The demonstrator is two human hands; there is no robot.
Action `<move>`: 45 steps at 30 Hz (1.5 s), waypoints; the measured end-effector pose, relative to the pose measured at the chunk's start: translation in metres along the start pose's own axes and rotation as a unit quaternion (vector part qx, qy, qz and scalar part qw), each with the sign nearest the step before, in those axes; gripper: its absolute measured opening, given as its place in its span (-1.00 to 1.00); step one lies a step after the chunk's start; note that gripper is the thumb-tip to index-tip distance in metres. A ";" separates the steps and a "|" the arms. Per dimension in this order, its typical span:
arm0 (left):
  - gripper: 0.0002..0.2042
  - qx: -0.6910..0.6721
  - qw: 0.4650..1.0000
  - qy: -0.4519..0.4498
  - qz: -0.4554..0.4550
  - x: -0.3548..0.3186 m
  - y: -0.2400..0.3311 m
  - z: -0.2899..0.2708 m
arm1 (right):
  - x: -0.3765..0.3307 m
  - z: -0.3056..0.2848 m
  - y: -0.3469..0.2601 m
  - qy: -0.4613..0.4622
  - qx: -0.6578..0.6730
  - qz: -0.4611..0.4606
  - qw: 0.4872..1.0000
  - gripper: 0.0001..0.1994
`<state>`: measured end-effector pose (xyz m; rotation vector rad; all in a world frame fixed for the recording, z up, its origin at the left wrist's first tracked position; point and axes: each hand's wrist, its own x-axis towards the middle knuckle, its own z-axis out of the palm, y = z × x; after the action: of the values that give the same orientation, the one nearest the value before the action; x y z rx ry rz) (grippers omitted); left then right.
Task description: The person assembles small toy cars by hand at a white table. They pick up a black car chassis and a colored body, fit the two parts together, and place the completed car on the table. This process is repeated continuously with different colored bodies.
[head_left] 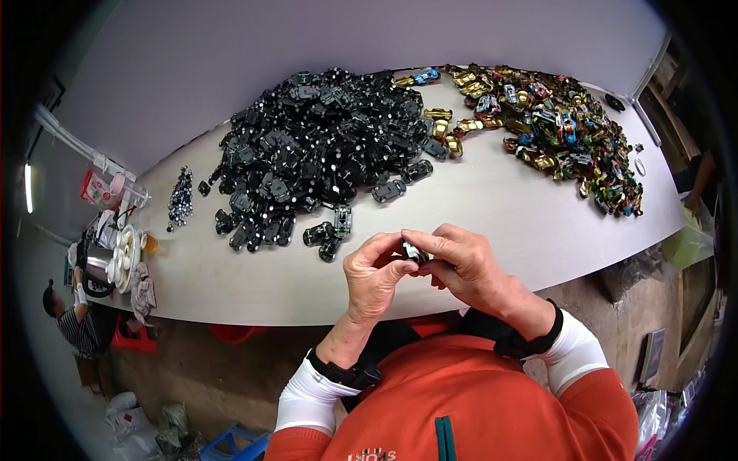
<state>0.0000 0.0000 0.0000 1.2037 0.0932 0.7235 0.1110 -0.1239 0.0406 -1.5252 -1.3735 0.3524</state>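
Observation:
My left hand (374,276) and my right hand (460,265) meet above the near edge of the pale table (507,207), both pinching one small black toy car chassis (413,251) between their fingertips. Most of the piece is hidden by my fingers. Just beyond my hands lies a large heap of black toy car chassis (323,146) with white wheels. At the far right is a heap of shiny coloured toy car bodies (561,127), gold, red and blue.
A small pile of tiny dark parts (181,200) lies at the table's left. White cups and a metal kettle (108,265) stand at the left end. A person in a striped shirt (73,323) sits below it. Another person's arm (701,180) shows at the right.

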 end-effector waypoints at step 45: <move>-0.82 -0.159 0.937 -0.001 -0.310 -0.001 -0.012 -0.036 | -0.010 -0.016 0.025 -0.026 0.040 0.209 0.977 -0.80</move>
<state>-0.0111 0.0268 -0.0246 0.7941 0.3263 0.1677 0.1340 -0.1359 0.0237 -1.7426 -1.0548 0.7026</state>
